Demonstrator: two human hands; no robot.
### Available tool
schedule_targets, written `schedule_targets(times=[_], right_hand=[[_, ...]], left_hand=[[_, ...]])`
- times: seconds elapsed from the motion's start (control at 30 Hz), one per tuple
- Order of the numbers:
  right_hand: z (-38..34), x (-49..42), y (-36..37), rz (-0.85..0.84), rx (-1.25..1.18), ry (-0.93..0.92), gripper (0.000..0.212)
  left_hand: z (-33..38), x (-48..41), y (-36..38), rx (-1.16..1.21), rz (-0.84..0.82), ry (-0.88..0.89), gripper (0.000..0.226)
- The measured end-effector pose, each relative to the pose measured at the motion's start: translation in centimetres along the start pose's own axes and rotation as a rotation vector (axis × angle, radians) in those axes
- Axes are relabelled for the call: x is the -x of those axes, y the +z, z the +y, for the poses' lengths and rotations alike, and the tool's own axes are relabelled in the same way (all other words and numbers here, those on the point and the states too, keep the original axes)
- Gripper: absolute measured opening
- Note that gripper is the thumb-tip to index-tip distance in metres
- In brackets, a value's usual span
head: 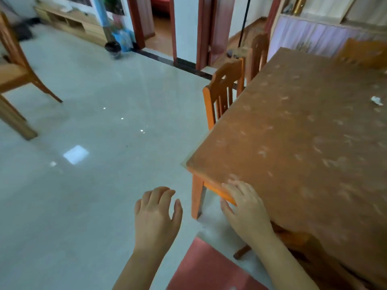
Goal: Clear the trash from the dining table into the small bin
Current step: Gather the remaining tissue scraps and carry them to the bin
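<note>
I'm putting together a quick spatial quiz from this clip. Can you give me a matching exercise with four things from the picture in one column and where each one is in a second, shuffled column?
Things
1. white paper scrap
2. small dark bin
3. left hand
4. right hand

Places
A. at the near edge of the dining table, by its corner
B. on the floor across the room, beside a doorway
C. over bare floor, holding nothing
D. on that table, far right side

Pairs: 1-D, 2-B, 3-C, 4-A
</note>
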State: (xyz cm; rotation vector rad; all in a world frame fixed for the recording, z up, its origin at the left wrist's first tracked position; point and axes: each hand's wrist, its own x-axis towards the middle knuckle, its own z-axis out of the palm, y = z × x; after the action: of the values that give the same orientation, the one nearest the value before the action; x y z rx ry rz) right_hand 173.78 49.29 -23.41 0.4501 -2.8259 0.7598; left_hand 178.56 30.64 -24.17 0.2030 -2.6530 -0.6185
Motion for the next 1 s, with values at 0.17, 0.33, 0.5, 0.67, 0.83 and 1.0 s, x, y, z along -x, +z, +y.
schedule_targets(times=[0.17, 0.33, 0.5, 0.67, 0.83, 1.0], right_hand=[[-8.4, -4.2, 6.8, -0.111, -0.047, -0.1, 0.03], [-12.3, -9.5, 11.9, -0.195, -0.083, -0.139, 0.029], [-14.9, -18.0, 17.6, -0.198, -0.118, -0.187, 0.029], [-15.9, -29.1, 21.5, -0.198, -0.126, -0.157, 0.03], [-15.9, -40.0, 22.2, -0.082, -0.11, -0.108, 0.03], [-14.4, -47.5, 23.8, -0.071, -0.093, -0.006, 0.03]], left_hand=[[-9.3, -1.0, -3.1, -0.038, 0.033, -0.138, 0.03], [-15.6, -4.3, -3.5, -0.08, 0.043, -0.217, 0.019], [-20.9, -11.5, -2.5, -0.123, 0.04, -0.236, 0.016], [-24.3, -22.9, -1.7, -0.142, 0.023, -0.159, 0.015], [-25.6, -35.9, -0.5, -0.108, 0.044, -0.031, 0.023], [-27.9, -45.1, 3.0, -0.04, 0.007, -0.015, 0.031]])
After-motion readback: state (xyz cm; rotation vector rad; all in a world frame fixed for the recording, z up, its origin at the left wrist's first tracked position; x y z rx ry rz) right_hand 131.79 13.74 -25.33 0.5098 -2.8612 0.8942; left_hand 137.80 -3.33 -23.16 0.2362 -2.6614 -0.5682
